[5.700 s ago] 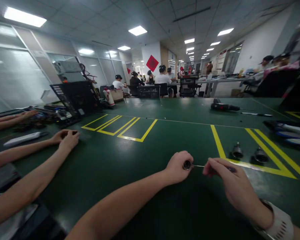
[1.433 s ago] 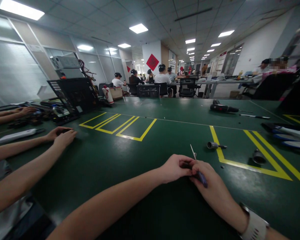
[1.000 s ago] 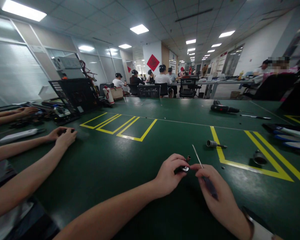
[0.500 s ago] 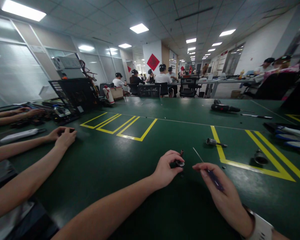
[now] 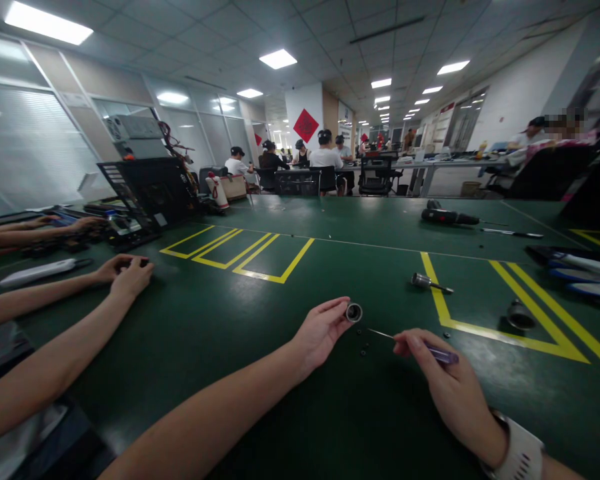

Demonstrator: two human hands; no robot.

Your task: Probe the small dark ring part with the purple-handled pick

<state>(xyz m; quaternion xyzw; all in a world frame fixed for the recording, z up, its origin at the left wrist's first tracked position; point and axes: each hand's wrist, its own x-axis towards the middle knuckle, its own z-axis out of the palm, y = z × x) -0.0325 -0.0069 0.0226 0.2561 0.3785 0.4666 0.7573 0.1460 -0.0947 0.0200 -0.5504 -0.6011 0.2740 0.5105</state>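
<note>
My left hand (image 5: 321, 331) pinches a small round metal cylinder (image 5: 353, 312) between thumb and fingertips, its open end turned toward me, just above the green table (image 5: 260, 313). My right hand (image 5: 443, 380) grips a thin screwdriver (image 5: 420, 348) with a purple handle; the slim shaft points left, its tip low near the table a little right of the cylinder. Tiny dark screws (image 5: 363, 348) lie on the mat between the two hands. A white band sits on my right wrist.
A metal part with a pin (image 5: 429, 283) and a dark cylinder (image 5: 521, 315) lie by yellow floor-tape lines at right. A power driver (image 5: 447, 215) rests farther back. Another person's forearms (image 5: 70, 320) reach in from the left. A black computer case (image 5: 147, 195) stands at back left.
My hands have drawn apart. The left turned the cylinder's open end toward me. The screwdriver swung from pointing up to lying nearly flat, tip to the left.
</note>
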